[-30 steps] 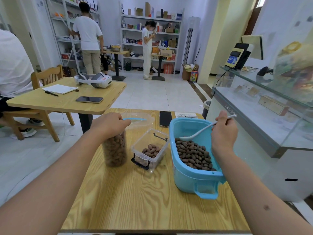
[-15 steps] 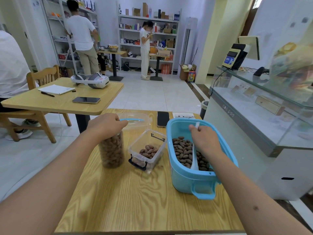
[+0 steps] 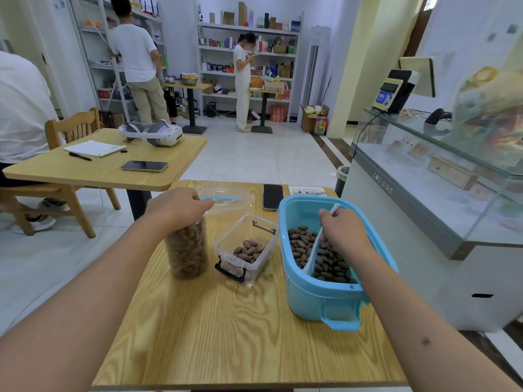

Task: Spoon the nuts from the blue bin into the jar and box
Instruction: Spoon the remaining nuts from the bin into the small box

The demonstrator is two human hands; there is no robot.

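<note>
Step in hand, as we judged it: loading the spoon. R hand (image 3: 341, 232), right of centre frame, was clenched round the white spoon (image 3: 314, 256) handle, thumb end up, bowl end dug down into the nuts (image 3: 325, 258) inside the blue bin (image 3: 317, 295). R forearm came in from lower right, wrist bent down over the bin's rim. Couldn't tell if the bowl had any nuts on it yet; it was buried.

L hand (image 3: 177, 206), centre-left, was capped over the jar (image 3: 187, 247) mouth, fingers curled down round the rim, grasping it. L forearm ran in from lower left. Jar looked nearly full to the top. The box (image 3: 246, 250), between jar and bin, had only a thin layer at the bottom, lid off.

Next move, our guess: lift the spoon level w/o tipping, carry it left over the bin wall to the box, since the jar had little room and the L hand covered its mouth. Risk: nuts rolling off the shallow bowl onto the table (image 3: 240, 335) en route.
</note>
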